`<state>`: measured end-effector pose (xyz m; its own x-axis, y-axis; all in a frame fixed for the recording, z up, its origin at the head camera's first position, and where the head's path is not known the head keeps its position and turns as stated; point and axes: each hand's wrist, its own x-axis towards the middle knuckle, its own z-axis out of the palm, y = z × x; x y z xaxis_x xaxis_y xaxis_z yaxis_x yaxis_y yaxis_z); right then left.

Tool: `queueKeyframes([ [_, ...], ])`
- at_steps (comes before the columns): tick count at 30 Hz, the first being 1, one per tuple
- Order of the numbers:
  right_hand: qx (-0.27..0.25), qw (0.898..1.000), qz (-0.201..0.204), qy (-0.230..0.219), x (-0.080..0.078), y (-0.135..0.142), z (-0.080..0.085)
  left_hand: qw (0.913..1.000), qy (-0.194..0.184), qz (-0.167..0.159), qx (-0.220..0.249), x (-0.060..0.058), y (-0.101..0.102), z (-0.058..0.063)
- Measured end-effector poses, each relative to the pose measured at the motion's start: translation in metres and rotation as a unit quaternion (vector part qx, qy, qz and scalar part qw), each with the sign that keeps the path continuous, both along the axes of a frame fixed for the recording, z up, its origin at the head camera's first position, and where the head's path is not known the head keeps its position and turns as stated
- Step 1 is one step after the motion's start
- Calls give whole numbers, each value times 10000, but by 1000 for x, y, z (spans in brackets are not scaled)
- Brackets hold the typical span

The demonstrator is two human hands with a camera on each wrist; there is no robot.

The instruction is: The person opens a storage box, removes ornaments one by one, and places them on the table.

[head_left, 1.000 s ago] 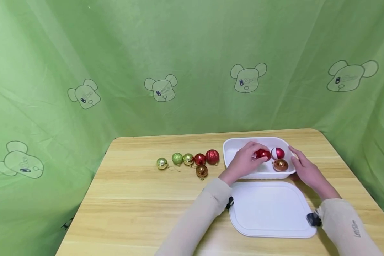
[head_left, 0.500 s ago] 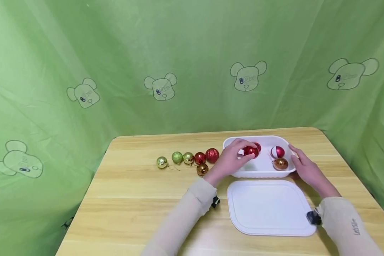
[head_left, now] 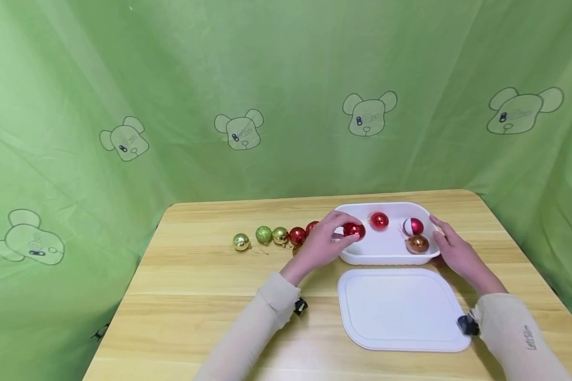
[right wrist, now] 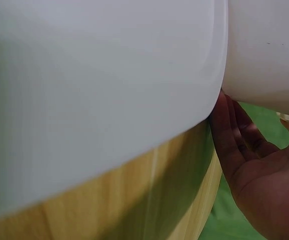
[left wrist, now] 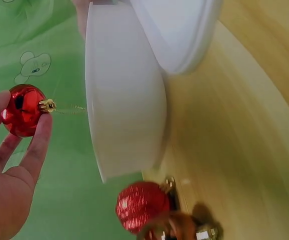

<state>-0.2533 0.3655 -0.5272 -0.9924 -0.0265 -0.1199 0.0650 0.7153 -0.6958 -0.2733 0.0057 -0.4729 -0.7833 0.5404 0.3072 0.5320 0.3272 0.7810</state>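
My left hand pinches a shiny red Christmas ball over the left end of a white plastic box. In the left wrist view the ball's gold cap and a thin gold loop point toward the box. My right hand holds the box's right end, thumb by the rim and fingers against the outer side. Inside the box lie another red ball, a red-and-white ball and a copper ball.
Left of the box, several ornaments lie on the wooden table: a gold ball, a green glitter ball, another gold ball and red ones, some partly behind my left hand. A white lid lies in front of the box.
My left hand has moved left with the red ball, from the middle of the box to its left end. Another red ball now shows in the box. The right hand has stayed put.
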Motion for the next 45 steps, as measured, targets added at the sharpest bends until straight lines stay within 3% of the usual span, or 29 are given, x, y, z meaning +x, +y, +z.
queueKeyframes([
  [14,-19,10000,-9,-63,0,-1,2,9985,-70,487,225,9,-67,-11],
  [27,29,9999,-24,-124,1,0,4,9942,-103,1069,-29,21,-119,-24],
  [35,42,9999,-57,-134,0,1,3,9917,-53,1262,-231,24,-140,-33],
  [45,45,9999,-31,-154,2,0,5,9899,35,1373,-363,22,-152,-44],
])
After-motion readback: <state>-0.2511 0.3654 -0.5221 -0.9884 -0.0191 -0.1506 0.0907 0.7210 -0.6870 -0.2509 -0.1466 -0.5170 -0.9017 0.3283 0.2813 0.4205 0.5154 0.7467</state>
